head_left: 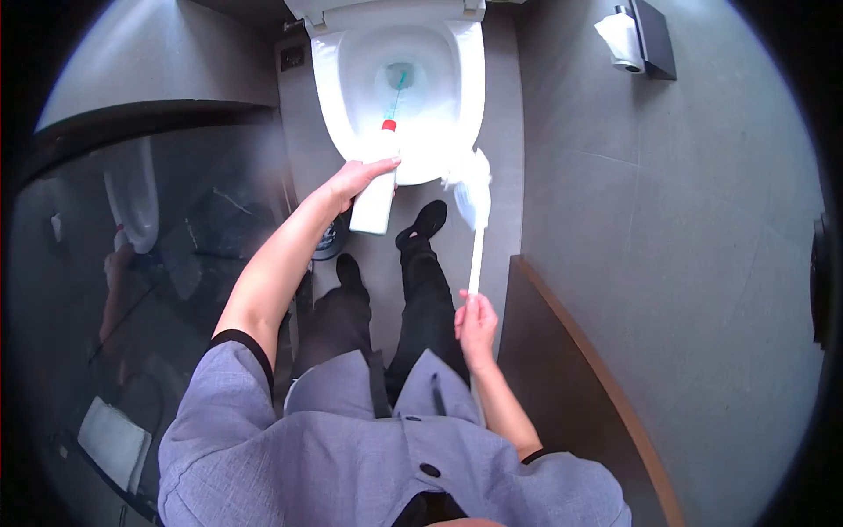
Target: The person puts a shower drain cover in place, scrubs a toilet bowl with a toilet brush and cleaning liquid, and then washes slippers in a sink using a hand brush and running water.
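Note:
My left hand (354, 181) is wrapped round a white squeeze bottle (374, 204) with a red cap, tilted toward the toilet bowl (327, 81). A thin stream of green liquid (395, 98) runs from its tip down to the water in the bowl. Off to the right, my right hand (476, 328) grips the white handle of a toilet brush (477, 255). The white head of the brush points up and sits beside the bowl's front right rim; whether it touches the rim I cannot tell.
The raised toilet seat (395, 10) is at the top. A toilet paper roll (622, 42) hangs on the right wall. A dark bin (328, 241) stands by my left leg, and a glossy dark panel (193, 290) lies to the left. A low partition (562, 351) rises on the right.

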`<action>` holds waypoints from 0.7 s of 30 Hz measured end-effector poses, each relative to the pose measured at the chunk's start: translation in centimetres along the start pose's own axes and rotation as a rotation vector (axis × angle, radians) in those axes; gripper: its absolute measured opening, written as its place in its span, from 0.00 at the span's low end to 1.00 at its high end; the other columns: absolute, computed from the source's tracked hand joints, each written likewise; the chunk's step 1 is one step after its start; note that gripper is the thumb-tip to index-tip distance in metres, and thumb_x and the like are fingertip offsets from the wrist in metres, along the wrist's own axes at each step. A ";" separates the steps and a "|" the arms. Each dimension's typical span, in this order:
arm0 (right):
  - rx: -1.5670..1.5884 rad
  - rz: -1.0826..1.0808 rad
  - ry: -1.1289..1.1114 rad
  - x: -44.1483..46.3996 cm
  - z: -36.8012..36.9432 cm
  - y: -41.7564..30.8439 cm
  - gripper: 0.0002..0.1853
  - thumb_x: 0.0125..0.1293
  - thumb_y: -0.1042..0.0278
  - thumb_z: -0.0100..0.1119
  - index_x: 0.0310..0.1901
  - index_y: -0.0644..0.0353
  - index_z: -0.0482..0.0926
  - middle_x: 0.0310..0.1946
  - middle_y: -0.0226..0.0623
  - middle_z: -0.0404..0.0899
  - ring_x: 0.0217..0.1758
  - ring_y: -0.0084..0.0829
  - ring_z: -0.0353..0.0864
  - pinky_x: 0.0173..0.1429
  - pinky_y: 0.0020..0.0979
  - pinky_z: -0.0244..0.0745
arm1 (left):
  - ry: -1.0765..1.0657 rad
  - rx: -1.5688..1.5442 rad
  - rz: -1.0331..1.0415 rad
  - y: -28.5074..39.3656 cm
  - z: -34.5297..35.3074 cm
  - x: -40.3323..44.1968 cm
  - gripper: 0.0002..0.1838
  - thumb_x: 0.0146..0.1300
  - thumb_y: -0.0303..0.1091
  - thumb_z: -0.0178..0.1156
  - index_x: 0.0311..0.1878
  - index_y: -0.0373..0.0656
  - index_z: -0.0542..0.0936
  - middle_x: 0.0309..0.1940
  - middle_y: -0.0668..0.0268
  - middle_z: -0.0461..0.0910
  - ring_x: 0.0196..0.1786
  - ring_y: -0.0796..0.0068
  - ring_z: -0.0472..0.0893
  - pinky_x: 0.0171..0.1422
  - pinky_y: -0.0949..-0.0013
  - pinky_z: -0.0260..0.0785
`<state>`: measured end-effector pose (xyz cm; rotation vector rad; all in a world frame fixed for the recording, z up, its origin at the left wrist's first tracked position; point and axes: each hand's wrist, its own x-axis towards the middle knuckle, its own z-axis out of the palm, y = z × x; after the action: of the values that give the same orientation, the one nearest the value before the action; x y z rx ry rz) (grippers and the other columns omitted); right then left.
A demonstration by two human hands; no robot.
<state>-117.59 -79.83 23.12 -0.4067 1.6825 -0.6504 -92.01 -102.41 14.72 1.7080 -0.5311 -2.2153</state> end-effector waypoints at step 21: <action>-1.385 -0.315 -0.341 26.9 12.8 -8.9 0.31 0.66 0.66 0.45 0.72 0.48 0.55 0.37 0.59 0.80 0.39 0.61 0.80 0.48 0.55 0.73 | 0.474 0.495 0.358 -4.6 -1.4 2.4 0.41 0.43 0.49 0.76 0.58 0.40 0.71 0.47 0.51 0.81 0.51 0.53 0.81 0.53 0.56 0.73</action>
<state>-111.65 -105.25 6.21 -1.6618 1.5096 0.4812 -91.30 -99.58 10.20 2.0763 -1.2118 -1.4373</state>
